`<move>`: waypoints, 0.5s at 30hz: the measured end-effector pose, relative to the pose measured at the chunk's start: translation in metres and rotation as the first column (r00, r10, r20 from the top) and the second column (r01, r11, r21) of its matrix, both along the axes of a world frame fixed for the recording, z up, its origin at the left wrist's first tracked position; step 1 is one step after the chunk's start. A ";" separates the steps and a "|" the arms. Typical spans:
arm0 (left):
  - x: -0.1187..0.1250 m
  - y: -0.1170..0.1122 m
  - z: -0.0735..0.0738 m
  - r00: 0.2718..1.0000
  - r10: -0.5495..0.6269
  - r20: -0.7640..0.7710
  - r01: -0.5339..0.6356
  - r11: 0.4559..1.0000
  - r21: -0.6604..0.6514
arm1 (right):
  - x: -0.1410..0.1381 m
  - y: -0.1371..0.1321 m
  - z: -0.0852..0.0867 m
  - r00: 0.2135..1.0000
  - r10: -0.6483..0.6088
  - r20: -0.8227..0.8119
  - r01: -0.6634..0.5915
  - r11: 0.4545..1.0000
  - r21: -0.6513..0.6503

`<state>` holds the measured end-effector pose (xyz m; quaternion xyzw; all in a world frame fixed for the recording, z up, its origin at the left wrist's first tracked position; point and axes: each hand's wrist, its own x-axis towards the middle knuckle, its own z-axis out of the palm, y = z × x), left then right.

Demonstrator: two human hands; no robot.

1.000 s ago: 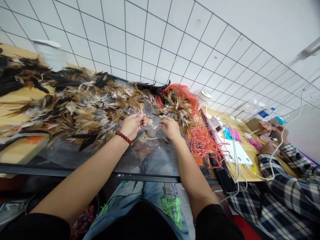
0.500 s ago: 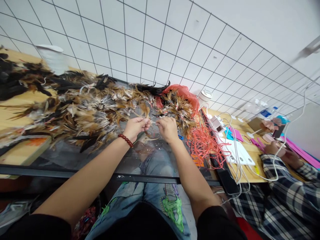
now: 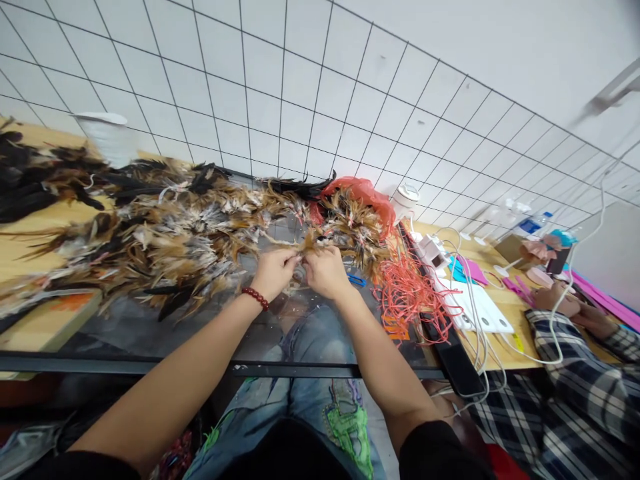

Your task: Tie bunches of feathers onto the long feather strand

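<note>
Left hand (image 3: 273, 270) and right hand (image 3: 325, 270) sit knuckle to knuckle over the glass table (image 3: 150, 330), both pinched on one small feather tuft (image 3: 306, 244), I'd guess so it doesn't fan out, big pile (image 3: 165, 227) right behind.

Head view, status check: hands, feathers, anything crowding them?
Hands together: left hand and right hand both pinch a small brown feather tuft. Big feather pile close behind and left. Tangle of red cords right, not touching.
</note>
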<state>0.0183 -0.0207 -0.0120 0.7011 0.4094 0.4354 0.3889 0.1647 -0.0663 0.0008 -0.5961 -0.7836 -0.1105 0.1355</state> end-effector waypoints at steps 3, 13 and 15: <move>-0.003 0.000 -0.003 0.985 -0.009 -0.173 0.050 0.971 0.234 | 0.000 0.002 -0.004 0.999 -0.025 -0.041 0.026 1.000 0.013; -0.003 0.001 -0.002 1.000 0.021 0.019 -0.021 0.999 0.025 | 0.017 0.001 0.009 0.978 -0.098 -0.185 0.123 0.983 0.132; -0.002 0.003 0.002 0.972 0.103 0.212 -0.062 0.980 -0.188 | 0.028 0.000 0.011 0.934 -0.209 -0.289 0.255 0.958 0.131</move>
